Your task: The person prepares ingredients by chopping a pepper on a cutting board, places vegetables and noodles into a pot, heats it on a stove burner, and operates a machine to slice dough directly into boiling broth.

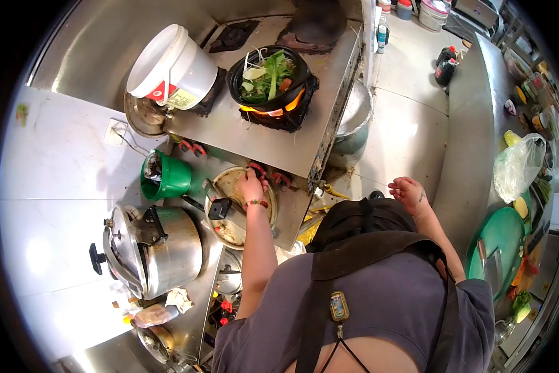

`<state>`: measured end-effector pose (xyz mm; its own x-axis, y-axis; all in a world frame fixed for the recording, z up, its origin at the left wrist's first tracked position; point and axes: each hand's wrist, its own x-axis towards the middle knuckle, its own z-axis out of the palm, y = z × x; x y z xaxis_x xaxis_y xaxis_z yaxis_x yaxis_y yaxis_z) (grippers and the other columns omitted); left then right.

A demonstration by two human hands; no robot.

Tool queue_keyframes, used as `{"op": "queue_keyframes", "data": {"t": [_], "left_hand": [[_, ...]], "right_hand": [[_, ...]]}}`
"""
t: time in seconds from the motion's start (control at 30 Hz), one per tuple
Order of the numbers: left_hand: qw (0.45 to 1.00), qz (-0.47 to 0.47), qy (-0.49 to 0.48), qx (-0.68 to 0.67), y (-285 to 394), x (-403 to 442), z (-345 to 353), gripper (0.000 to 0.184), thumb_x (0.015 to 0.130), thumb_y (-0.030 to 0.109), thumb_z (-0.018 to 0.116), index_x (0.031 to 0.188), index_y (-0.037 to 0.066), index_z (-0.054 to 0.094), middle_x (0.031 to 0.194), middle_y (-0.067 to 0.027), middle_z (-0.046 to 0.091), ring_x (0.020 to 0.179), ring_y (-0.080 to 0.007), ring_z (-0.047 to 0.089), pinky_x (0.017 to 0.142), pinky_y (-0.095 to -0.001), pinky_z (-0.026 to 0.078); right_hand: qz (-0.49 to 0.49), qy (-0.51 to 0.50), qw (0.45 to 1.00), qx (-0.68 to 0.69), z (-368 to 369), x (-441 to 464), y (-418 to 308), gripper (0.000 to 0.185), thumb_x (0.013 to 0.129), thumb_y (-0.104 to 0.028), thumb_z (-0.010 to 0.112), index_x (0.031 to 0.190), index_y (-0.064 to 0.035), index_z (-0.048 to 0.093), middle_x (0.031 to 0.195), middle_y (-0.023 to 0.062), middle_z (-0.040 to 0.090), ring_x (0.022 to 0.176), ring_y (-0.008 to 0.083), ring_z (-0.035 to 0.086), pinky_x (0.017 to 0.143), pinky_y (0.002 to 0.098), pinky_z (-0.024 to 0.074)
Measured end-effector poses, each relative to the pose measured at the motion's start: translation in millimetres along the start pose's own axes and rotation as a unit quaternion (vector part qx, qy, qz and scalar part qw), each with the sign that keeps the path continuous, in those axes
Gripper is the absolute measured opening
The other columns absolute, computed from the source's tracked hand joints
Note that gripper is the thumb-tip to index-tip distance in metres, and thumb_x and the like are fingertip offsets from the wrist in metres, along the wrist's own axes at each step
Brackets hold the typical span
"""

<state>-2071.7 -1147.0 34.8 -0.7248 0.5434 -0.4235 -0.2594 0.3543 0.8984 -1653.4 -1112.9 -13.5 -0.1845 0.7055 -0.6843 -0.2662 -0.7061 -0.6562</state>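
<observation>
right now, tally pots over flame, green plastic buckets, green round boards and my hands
Black round pot of leafy greens over flame: 1
Green plastic bucket: 1
Green round board: 1
Bare hands, left and right: 2
Total: 5

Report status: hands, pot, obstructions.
Left hand on red knob; right hand empty. Black pot of greens over lit flame. White bucket beside pot, not blocking left hand.

You can read no words, brands or numbers here: the label (181, 99) on the white bucket (195, 69), red and pale yellow, is too small to make out.
</observation>
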Motion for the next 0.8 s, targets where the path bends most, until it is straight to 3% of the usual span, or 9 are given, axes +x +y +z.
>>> {"op": "queue_keyframes", "data": {"t": [0.27,0.33,0.53,0.67,0.8], "left_hand": [[1.000,-0.013,0.001,-0.018,3,-3,2,0.022,0.092,0.026,0.044,0.085,0.006,0.049,0.061,-0.0041,0.051,0.043,-0.0124,0.045,0.036,-0.0235,0.031],[1.000,0.003,-0.013,-0.019,-1,1,-1,0.025,0.092,0.025,0.043,0.085,0.002,0.049,0.065,-0.0068,0.057,0.039,-0.0123,0.047,0.033,-0.0229,0.035],[0.999,0.038,-0.021,0.010,-1,-1,-1,0.026,0.091,0.025,0.043,0.083,0.001,0.048,0.066,-0.0088,0.058,0.038,-0.0131,0.047,0.033,-0.0241,0.036],[0.994,0.092,-0.022,0.052,-15,12,-6,0.028,0.091,0.026,0.044,0.082,0.000,0.047,0.066,-0.0100,0.057,0.037,-0.0151,0.047,0.033,-0.0259,0.036],[0.996,0.082,-0.007,0.043,-12,3,-3,0.027,0.091,0.027,0.043,0.083,0.001,0.048,0.065,-0.0066,0.055,0.041,-0.0131,0.048,0.034,-0.0244,0.036]], "right_hand": [[-0.014,0.054,0.998,0.007,-29,-30,9,0.015,0.083,-0.009,0.048,0.094,0.0012,0.051,0.086,0.0135,0.060,0.068,0.0175,0.058,0.059,0.0239,0.0480],[-0.017,0.079,0.997,0.012,-35,-39,17,0.016,0.082,-0.008,0.048,0.094,0.0015,0.051,0.085,0.0137,0.059,0.068,0.0172,0.057,0.058,0.0230,0.0477],[-0.026,0.110,0.992,0.053,-25,-68,45,0.017,0.081,-0.008,0.047,0.094,0.0026,0.051,0.085,0.0138,0.059,0.067,0.0171,0.058,0.056,0.0228,0.0474],[-0.017,0.127,0.992,-0.003,-30,-81,69,0.018,0.081,-0.009,0.049,0.094,0.0037,0.053,0.081,0.0133,0.060,0.063,0.0163,0.058,0.053,0.0228,0.0472],[-0.012,0.110,0.994,-0.025,-52,-79,73,0.017,0.082,-0.010,0.050,0.094,0.0025,0.054,0.080,0.0122,0.060,0.062,0.0152,0.058,0.053,0.0220,0.0463]]}}
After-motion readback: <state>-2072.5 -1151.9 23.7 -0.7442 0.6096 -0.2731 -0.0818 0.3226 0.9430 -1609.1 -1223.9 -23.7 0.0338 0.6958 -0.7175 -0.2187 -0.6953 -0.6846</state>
